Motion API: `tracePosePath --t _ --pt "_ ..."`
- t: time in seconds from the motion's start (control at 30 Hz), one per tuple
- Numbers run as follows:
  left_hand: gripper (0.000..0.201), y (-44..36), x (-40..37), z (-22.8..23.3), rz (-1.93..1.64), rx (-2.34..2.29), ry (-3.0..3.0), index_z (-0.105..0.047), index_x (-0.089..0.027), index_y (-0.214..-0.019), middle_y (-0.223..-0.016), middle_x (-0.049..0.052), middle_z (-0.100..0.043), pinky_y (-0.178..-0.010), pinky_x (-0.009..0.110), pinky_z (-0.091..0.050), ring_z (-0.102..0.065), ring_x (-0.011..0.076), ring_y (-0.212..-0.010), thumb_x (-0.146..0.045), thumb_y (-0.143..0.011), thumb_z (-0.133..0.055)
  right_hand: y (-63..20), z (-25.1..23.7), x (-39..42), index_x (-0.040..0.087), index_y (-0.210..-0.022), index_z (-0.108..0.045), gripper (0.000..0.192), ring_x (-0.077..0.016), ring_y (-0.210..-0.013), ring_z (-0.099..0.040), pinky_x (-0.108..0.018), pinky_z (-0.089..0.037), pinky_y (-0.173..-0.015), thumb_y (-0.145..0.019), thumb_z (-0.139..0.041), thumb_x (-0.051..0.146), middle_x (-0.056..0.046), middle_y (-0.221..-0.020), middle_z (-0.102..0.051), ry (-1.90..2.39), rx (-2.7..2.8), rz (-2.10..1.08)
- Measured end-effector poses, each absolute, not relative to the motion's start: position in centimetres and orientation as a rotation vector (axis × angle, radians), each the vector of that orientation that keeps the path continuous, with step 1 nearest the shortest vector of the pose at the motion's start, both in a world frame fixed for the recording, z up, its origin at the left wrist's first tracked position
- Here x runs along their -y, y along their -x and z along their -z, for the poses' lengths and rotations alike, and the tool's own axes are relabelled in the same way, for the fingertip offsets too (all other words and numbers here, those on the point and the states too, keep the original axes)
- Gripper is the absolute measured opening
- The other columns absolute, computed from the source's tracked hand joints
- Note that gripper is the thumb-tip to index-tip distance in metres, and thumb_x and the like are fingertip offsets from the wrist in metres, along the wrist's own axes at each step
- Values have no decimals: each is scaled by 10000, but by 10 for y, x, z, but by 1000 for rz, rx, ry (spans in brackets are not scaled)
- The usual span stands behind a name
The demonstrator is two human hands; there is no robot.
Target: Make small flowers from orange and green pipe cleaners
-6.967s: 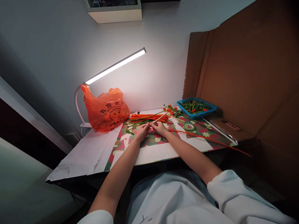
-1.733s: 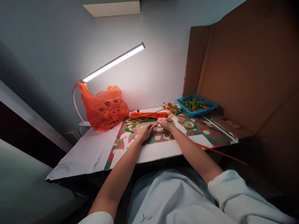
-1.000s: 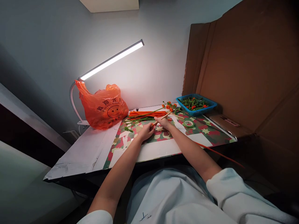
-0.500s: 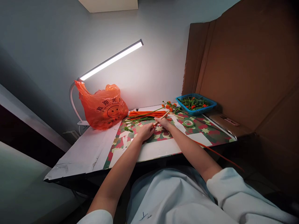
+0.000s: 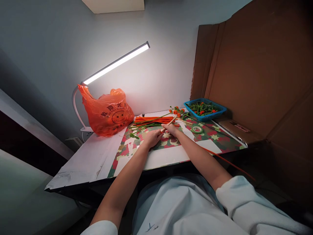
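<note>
My left hand (image 5: 153,137) is closed around the lower end of a pale wooden stick (image 5: 173,120), which slants up to the right. Close beside it, my right hand (image 5: 170,129) has its fingers closed at the same stick. A bit of orange shows by the left fingertips. One long orange pipe cleaner (image 5: 231,164) comes out from under my right forearm and hangs past the table's front edge; its other end is hidden. Just beyond my hands lie a bundle of orange pipe cleaners (image 5: 153,120) and several green stems (image 5: 144,126).
Orange flowers on green stems (image 5: 176,111) lie behind my right hand, near a roll of green tape (image 5: 197,129). A blue basket (image 5: 212,117) holds more flowers. An orange plastic bag (image 5: 107,114) stands left under a lit lamp (image 5: 117,63). Cardboard (image 5: 256,71) walls the right.
</note>
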State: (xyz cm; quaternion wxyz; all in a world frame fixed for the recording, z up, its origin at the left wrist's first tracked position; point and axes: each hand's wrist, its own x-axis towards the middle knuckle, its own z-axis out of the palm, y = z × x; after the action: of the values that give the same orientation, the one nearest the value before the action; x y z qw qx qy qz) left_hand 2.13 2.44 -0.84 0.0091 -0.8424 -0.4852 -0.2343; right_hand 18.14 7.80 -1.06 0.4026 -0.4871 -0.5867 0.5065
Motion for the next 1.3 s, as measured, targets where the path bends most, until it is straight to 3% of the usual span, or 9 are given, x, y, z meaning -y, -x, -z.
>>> tracePosePath --t 0.37,0.53,0.83,1.03,1.3 --pt "352 -24 -21 9 801 1588 2542 -590 -203 -730 -717 52 -637 -587 266 -319 -542 178 -641 -406 -935 -389 -182 17 -85 161 -576 -567 389 -106 -488 -434 -234 -329 -471 -788 -595 487 -11 -511 -545 1203 1480 -1261" --pt "436 -24 -21 9 1029 1636 2710 -518 -206 -641 -581 9 -513 -552 265 -297 -463 154 -575 -472 -930 -329 -180 16 -83 169 -520 -532 455 -106 -511 -435 -239 -340 -514 -792 -554 534 -4 -502 -506 1152 1536 -1214" --pt "544 -26 -31 15 1894 1709 2765 -317 -215 -612 -563 -25 -332 -485 266 -317 -327 108 -510 -696 -862 -288 -176 -6 -60 190 -584 -445 441 -106 -614 -421 -229 -349 -585 -730 -612 570 38 -597 -417 846 1742 -1339" --pt "520 -27 -34 6 2539 1816 2680 -211 -224 -603 -543 -62 -184 -396 228 -258 -221 73 -431 -626 -902 -352 -169 -10 -50 204 -705 -391 286 -79 -568 -361 -192 -290 -507 -783 -574 410 63 -633 -369 809 1645 -1457" --pt "521 -25 -29 -1 3280 1958 2497 -237 -198 -576 -524 -81 -181 -383 170 -199 -199 46 -413 -498 -881 -533 -175 -11 -49 190 -735 -487 307 -55 -458 -249 -210 -186 -432 -749 -619 467 83 -557 -332 801 1786 -1466"
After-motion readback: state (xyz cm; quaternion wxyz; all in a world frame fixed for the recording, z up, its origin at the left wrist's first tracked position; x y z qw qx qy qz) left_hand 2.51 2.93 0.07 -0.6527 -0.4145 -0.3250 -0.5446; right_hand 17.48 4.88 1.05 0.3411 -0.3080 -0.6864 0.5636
